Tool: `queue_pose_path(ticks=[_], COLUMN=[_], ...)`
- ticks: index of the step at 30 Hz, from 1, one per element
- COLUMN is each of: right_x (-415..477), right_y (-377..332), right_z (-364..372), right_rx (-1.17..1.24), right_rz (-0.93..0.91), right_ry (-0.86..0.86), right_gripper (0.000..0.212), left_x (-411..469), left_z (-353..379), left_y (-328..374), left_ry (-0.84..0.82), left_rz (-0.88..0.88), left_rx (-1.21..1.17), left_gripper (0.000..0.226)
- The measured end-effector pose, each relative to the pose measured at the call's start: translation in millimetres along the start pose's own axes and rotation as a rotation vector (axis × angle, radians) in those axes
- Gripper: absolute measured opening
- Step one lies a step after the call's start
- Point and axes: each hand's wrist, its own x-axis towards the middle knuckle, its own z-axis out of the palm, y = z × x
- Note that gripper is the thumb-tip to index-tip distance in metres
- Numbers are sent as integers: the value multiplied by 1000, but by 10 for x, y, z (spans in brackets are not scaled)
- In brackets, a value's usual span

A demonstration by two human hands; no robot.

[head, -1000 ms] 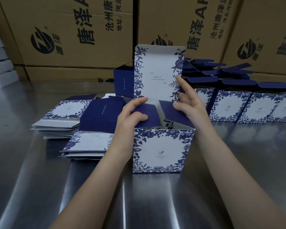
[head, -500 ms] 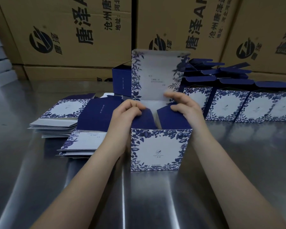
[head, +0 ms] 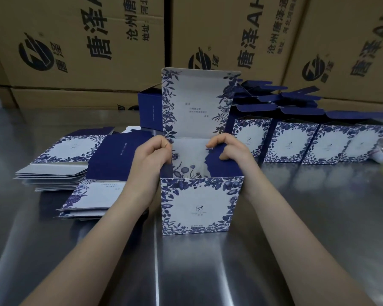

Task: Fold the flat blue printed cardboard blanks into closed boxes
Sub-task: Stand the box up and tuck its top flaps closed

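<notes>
A wall of brown shipping cartons [head: 75, 45] printed with black characters closes off the back. In front of it lies a brushed steel surface [head: 296, 239]. Along its far right stands a row of folded boxes [head: 285, 142], lids raised and dark blue flaps sticking out. At the left lie two fanned stacks of flat blanks [head: 58, 157].

In the centre, nearest the person, stands the upright box [head: 199, 208]. Its base is on the surface, its floral front panel faces the camera, and its lid [head: 197, 102] stands straight up at the back, so the top is open.

The left hand [head: 150, 157] grips the box's left wall and the right hand [head: 234, 151] its right wall. Both hands have their fingers [head: 217, 140] curled over the top edges. The right ones pinch the dark blue right side flap [head: 215, 166]; what the left ones hold is mostly hidden under the knuckles, probably the matching flap.

The card looks thin and light, stiff across each panel and giving only at the creases. Empty, the box would likely slide on the steel. The flaps are best held close to their fold lines, and the lid by its front tuck edge. Pressing mid-panel would risk a dent.
</notes>
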Motion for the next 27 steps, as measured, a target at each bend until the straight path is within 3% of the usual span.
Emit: queue_pose_path(ticks=[3, 7, 11, 18, 22, 27], right_x=[2, -21, -137, -144, -154, -137], right_y=[4, -15, 6, -10, 16, 29], right_z=[10, 8, -56, -39, -28, -44], right_rx=[50, 49, 148, 52, 114, 98], right_rz=[8, 32, -68, -86, -99, -254], right_ry=[13, -15, -47, 60, 57, 191], right_gripper=[38, 35, 23, 29, 29, 29], left_x=[-24, -58, -140, -171, -194, -187], left_z=[-1, 20, 23, 50, 43, 36], left_y=[-13, -21, 9, 73, 25, 22], left_ry=[15, 43, 50, 116, 102, 149], left_rz=[-19, -126, -161, -118, -131, -106], left_rx=[-35, -162, -175, -110, -160, -287], left_gripper=[5, 20, 16, 16, 18, 28])
